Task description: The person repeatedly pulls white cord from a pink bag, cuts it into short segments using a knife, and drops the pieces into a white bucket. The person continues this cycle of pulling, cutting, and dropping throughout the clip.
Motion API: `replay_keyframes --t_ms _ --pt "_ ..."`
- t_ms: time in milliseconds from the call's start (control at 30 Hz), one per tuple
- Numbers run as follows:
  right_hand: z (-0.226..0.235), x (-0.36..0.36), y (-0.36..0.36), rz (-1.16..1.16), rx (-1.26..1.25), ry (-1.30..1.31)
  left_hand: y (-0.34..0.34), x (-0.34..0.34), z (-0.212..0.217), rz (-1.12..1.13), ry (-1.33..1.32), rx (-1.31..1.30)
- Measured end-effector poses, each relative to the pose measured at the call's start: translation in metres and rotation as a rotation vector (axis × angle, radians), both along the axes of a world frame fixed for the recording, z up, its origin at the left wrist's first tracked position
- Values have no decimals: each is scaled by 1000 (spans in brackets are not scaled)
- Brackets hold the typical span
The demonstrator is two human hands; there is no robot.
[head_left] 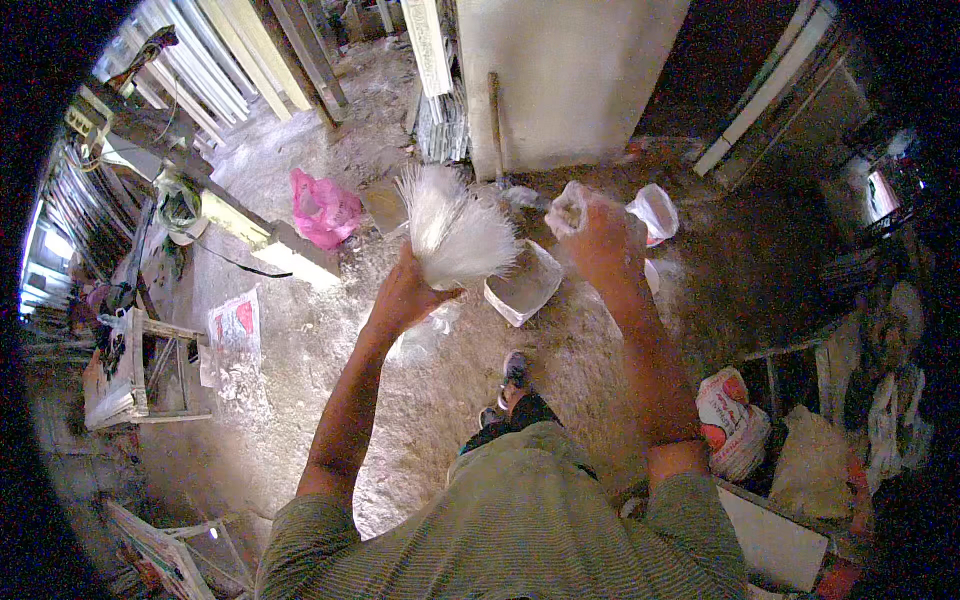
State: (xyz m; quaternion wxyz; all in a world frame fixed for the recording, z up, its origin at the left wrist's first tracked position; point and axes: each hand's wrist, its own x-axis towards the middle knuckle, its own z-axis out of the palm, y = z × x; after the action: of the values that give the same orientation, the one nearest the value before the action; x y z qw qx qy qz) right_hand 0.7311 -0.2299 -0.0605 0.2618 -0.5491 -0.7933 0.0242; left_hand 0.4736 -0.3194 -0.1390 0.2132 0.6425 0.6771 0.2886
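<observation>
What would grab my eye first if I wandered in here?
Probably the fanned bundle of white bristle-like fibres in the person's raised left hand, just above the picture's centre. Next, the bright pink plastic bag on the dusty floor, farther left. Then perhaps the pale open tub on the floor, seen between the two hands.

I had a narrow gap between the fanned white fibre bundle (pixel 455 235) in my left hand (pixel 408 292) and my right hand (pixel 604 240), above a white squarish container (pixel 541 301).
</observation>
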Motion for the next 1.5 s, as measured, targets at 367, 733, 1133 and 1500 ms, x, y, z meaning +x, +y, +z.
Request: replay_keyframes --t_ms 367,733,1133,1500 --pt "-30 133 -43 -63 -48 163 -16 146 10 -243 -314 -45" --pt "-101 317 -55 300 -453 783 93 350 -67 -76 -1070 -147" --pt "-82 550 6 45 -273 867 162 620 -16 -109 -1147 -179" --pt "-22 825 43 -535 -341 765 209 748 30 -556 -1026 -233"
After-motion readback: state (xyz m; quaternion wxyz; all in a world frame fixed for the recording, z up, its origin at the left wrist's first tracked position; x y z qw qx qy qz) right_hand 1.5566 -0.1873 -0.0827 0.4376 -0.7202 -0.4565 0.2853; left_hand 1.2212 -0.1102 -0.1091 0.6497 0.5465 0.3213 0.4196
